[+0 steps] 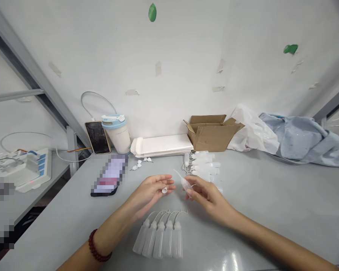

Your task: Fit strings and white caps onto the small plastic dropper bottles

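Between the fingers of my left hand [155, 188] is a small white cap [164, 190]. My right hand [205, 194] holds a small translucent bottle [187, 185], tilted, its thin curved tube pointing up and left toward my left hand. The two hands are apart. Nearer to me, several translucent bottles [159, 241] lie side by side in a row, their bent tubes pointing away from me. Behind my right hand is a pile of similar bottles [202, 165]. A few white caps [139, 164] lie loose on the grey table [260, 210] beyond my left hand.
At the back stand a cup [118, 135], an upright phone [98, 137], white flat boxes [165, 145] and an open cardboard box [211, 135]. A plastic bag [252, 131] and blue cloth [302, 139] lie at right. Another phone [110, 175] and a power strip [36, 169] are at left.
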A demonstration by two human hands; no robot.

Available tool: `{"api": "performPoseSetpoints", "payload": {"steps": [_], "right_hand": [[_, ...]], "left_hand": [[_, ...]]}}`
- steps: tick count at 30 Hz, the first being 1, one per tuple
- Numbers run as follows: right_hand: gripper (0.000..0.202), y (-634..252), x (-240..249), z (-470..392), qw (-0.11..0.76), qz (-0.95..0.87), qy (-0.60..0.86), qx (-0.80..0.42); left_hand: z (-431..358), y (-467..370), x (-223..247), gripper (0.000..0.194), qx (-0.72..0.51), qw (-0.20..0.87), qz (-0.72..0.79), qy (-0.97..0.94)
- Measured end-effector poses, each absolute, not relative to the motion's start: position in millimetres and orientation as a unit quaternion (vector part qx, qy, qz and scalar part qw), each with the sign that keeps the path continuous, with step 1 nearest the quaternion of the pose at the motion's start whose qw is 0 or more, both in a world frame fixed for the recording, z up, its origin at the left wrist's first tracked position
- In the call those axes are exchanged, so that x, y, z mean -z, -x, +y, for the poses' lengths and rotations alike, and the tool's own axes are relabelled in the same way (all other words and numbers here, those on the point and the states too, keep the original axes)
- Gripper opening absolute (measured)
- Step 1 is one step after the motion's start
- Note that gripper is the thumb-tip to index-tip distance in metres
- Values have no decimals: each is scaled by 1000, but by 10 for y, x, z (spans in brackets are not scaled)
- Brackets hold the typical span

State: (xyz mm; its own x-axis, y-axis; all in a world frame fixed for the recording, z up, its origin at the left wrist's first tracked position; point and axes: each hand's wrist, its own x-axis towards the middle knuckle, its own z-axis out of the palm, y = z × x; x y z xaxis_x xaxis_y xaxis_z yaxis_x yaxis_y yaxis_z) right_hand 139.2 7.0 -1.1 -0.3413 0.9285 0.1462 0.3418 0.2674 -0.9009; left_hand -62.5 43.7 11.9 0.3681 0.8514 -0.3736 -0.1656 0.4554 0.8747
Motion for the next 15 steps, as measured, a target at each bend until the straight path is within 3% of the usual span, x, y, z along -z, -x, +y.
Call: {"api": "performPoseSetpoints", "payload": {"steps": [8, 15], "right_hand": [[26, -1335, 44, 53, 364, -640, 355, -576], [24, -1294, 39, 41, 369, -610, 309, -630]], "left_hand": [[350, 551, -90, 30, -428, 743, 367, -361], [234, 482, -112, 32, -438, 693, 350, -454]]}}
